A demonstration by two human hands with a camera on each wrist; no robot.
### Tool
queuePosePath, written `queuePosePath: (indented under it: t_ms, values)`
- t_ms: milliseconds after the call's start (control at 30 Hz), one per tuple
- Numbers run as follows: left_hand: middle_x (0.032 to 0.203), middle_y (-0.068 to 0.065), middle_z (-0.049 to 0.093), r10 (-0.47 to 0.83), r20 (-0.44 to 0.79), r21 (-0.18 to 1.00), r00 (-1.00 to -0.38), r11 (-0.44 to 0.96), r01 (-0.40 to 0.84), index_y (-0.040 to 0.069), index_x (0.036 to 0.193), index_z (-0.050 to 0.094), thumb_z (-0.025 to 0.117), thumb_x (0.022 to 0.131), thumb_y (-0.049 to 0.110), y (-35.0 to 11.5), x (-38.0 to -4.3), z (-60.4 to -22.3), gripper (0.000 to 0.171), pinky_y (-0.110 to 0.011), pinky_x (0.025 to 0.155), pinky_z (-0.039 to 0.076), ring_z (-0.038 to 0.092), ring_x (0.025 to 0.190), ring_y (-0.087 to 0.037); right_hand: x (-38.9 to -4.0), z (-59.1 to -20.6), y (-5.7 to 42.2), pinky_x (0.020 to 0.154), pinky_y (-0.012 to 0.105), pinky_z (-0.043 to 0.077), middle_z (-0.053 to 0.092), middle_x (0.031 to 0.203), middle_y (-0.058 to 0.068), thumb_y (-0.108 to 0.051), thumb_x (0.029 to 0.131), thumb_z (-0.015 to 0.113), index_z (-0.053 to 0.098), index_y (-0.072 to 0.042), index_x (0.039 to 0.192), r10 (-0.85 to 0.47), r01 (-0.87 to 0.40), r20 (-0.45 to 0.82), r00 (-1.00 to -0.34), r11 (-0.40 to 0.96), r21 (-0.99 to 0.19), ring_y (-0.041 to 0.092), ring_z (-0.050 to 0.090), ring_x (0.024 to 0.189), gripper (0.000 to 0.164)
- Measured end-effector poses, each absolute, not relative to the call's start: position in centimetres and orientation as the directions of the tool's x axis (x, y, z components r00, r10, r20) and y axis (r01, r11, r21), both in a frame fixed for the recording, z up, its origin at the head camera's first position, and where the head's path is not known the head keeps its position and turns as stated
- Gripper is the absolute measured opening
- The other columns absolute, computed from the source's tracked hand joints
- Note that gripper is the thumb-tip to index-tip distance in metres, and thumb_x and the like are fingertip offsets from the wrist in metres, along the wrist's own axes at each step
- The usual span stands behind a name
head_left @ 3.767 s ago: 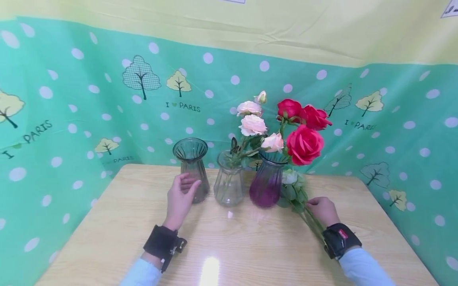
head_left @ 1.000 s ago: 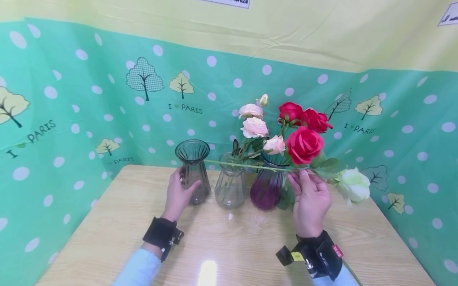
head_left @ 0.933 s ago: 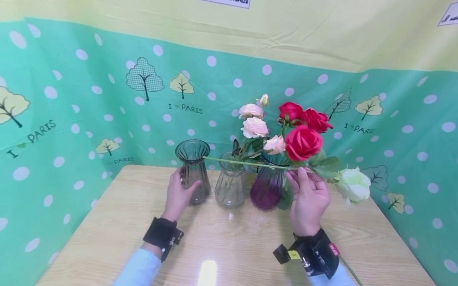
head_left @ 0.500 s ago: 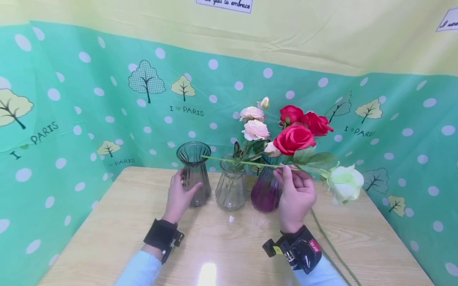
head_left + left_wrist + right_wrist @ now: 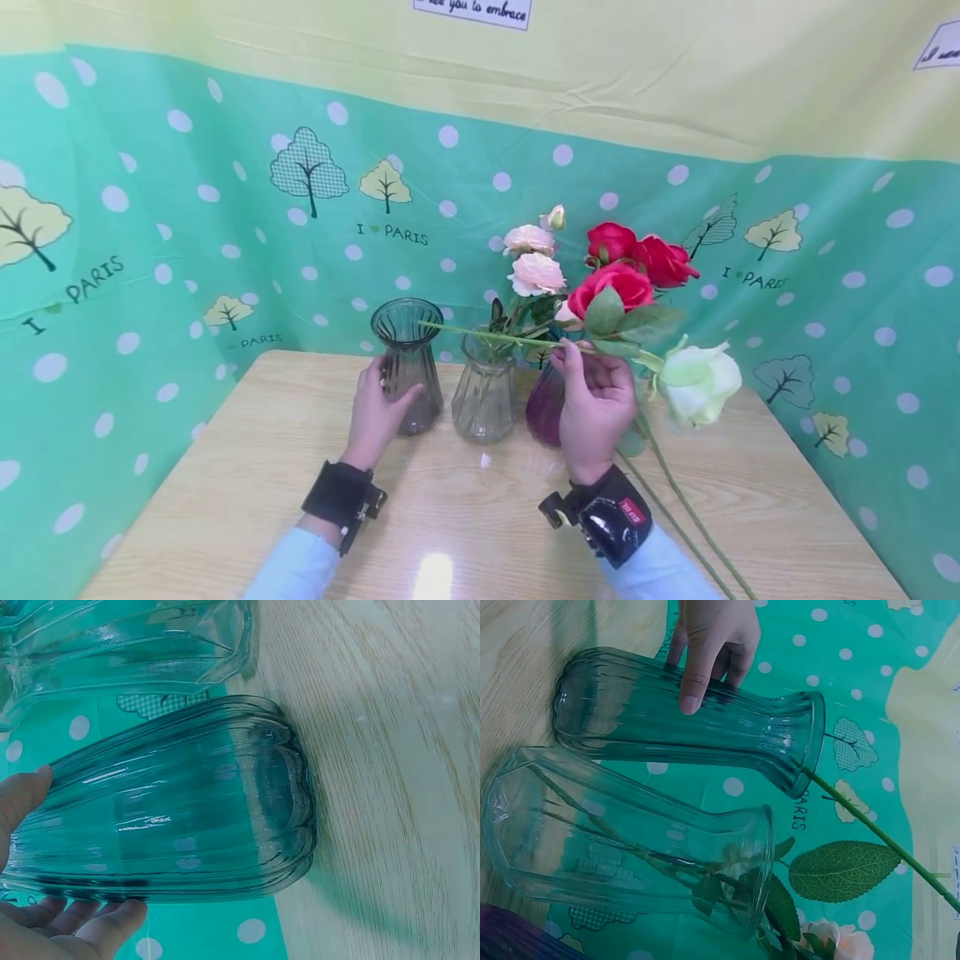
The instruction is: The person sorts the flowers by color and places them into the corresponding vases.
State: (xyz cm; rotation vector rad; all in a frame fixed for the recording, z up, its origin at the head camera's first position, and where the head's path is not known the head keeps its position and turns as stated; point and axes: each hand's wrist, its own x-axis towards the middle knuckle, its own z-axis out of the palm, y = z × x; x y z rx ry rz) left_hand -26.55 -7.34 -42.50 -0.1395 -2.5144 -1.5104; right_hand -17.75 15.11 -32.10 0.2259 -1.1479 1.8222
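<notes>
from above, the head view faced the far edge of the worktop; both wrist views, closer and sideways, shared the grey vase.

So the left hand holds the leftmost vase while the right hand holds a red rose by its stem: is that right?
Not red: the head view shows the right hand holding a white rose by its stem; the left hand holds the leftmost vase.

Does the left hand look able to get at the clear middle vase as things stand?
Probably not: the left hand holds the grey vase, which stands mostly between it and the clear vase.
</notes>
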Motion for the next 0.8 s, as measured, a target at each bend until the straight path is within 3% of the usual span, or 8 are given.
queuePosePath:
  t_ms: [300, 533, 667, 800]
  values:
    - [0.145, -0.022, 0.032, -0.027, 0.228, 0.860, -0.973, 0.474, 0.188, 0.002, 0.146, 0.020, 0.069, 0.083, 0.036, -7.3, -26.5, -42.5, 0.086, -0.052, 0.108, 0.036, 0.038, 0.131, -0.037, -18.5, -32.0, 14.1, 0.072, 0.032, 0.060, 0.071, 0.084, 0.006, 0.005, 0.082, 0.066, 0.061, -0.003, 0.090, 0.582, -0.776, 0.603, -0.545, -0.078, -0.626, 0.015, 0.070, 0.074, 0.013]
    - [0.146, -0.022, 0.031, -0.027, 0.228, 0.860, -0.973, 0.474, 0.188, 0.002, 0.146, 0.020, 0.069, 0.083, 0.036, -7.4, -26.5, -42.7, 0.086, -0.052, 0.108, 0.036, 0.038, 0.131, -0.037, -19.3, -31.7, 13.2, 0.068, 0.029, 0.059, 0.071, 0.080, 0.001, 0.004, 0.081, 0.067, 0.061, -0.003, 0.090, 0.562, -0.771, 0.650, -0.512, 0.033, -0.636, 0.011, 0.069, 0.070, 0.013]
    - [0.145, -0.022, 0.033, -0.029, 0.241, 0.858, -0.970, 0.473, 0.199, 0.001, 0.146, 0.021, 0.069, 0.083, 0.034, -7.3, -26.5, -42.7, 0.085, -0.052, 0.108, 0.036, 0.039, 0.130, -0.038, -19.7, -31.5, 12.8, 0.069, 0.028, 0.059, 0.070, 0.080, -0.004, 0.002, 0.082, 0.067, 0.060, 0.005, 0.091, 0.547, -0.740, 0.639, -0.542, 0.051, -0.671, 0.010, 0.068, 0.071, 0.012]
    - [0.143, -0.022, 0.034, -0.034, 0.258, 0.856, -0.965, 0.472, 0.212, 0.000, 0.145, 0.022, 0.070, 0.083, 0.032, -7.2, -26.7, -42.8, 0.084, -0.052, 0.107, 0.037, 0.040, 0.129, -0.038, -20.1, -31.2, 12.6, 0.071, 0.027, 0.059, 0.069, 0.081, 0.005, -0.002, 0.083, 0.067, 0.056, 0.013, 0.094, 0.526, -0.708, 0.632, -0.569, 0.077, -0.702, 0.009, 0.068, 0.072, 0.021]
